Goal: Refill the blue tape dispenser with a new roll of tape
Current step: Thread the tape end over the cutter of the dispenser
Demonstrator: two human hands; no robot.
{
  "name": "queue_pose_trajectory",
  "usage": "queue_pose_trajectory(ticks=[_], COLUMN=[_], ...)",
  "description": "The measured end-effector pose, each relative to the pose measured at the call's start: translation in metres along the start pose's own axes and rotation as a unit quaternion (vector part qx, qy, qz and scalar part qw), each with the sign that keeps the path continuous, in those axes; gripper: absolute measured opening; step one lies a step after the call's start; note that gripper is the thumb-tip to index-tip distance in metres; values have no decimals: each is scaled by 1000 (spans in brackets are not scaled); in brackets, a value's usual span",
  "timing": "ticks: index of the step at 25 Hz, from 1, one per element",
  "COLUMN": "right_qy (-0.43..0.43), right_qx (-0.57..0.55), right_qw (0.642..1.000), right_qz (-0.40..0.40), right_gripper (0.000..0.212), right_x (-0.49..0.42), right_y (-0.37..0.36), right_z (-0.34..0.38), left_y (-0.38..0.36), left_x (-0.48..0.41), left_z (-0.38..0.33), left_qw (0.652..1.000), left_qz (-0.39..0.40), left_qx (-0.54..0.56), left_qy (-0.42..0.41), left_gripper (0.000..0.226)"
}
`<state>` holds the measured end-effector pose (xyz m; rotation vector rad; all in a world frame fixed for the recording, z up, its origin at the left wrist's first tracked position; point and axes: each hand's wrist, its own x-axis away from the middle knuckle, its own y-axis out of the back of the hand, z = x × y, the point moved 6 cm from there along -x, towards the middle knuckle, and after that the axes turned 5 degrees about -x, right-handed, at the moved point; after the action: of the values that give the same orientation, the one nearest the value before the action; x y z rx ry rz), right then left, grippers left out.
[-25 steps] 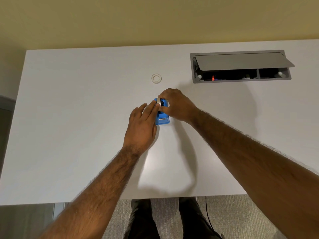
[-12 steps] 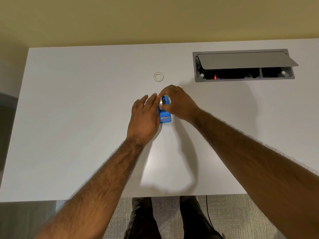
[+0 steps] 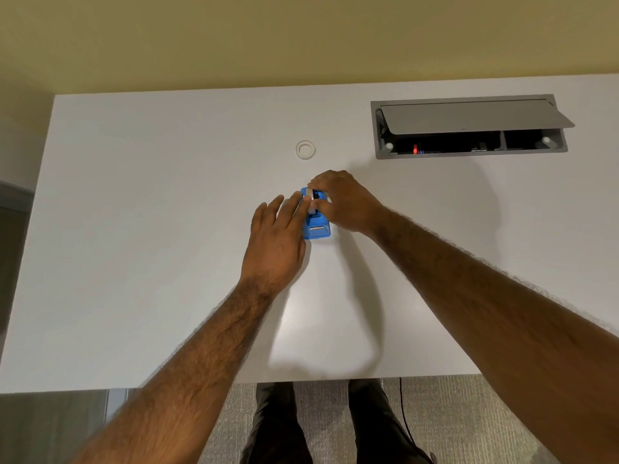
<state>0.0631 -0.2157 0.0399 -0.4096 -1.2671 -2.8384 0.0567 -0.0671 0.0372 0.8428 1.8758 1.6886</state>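
The blue tape dispenser (image 3: pixel 318 230) stands on the white table (image 3: pixel 134 246), its cutter end toward me. My right hand (image 3: pixel 345 204) pinches a roll of tape (image 3: pixel 314 199) from the right, holding it in the dispenser's cradle. My left hand (image 3: pixel 276 234) lies flat against the dispenser's left side with fingers spread, fingertips touching the roll. A small whitish tape ring (image 3: pixel 305 150) lies flat on the table beyond the dispenser, apart from both hands.
A grey cable hatch (image 3: pixel 469 128) with its lid raised is sunk into the table at the back right. The table's near edge runs just above my legs (image 3: pixel 318 423). A yellow wall stands behind the table.
My right hand has shifted slightly, pressing the roll lower into the dispenser. My left hand has stayed against the dispenser's side. The ring beyond has not moved.
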Motion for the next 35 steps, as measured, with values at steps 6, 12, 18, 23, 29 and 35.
queue_pose_trajectory(ticks=[6, 12, 18, 23, 29, 35], right_qy=[-1, 8, 7, -15, -31, -19], right_qx=[32, -6, 12, -9, -23, -6], right_qw=[999, 1000, 1000, 1000, 999, 1000], right_qz=[17, -18, 2, -4, -2, 8], right_gripper=[28, 29, 30, 39, 46, 32], right_x=[3, 4, -3, -4, -3, -5], right_y=[-4, -6, -2, -1, -4, -4], right_z=[1, 8, 4, 1, -2, 0], left_y=[0, 0, 0, 9, 26, 14], left_x=[-12, -14, -8, -5, -26, -42], left_z=[-5, -2, 0, -1, 8, 17], left_qw=[1000, 1000, 1000, 999, 961, 950], left_qz=[13, 4, 10, -29, -97, -9], left_qx=[1, 10, 1, 35, 222, 245], left_qy=[11, 10, 3, 3, 132, 193], left_gripper=[65, 66, 64, 54, 14, 13])
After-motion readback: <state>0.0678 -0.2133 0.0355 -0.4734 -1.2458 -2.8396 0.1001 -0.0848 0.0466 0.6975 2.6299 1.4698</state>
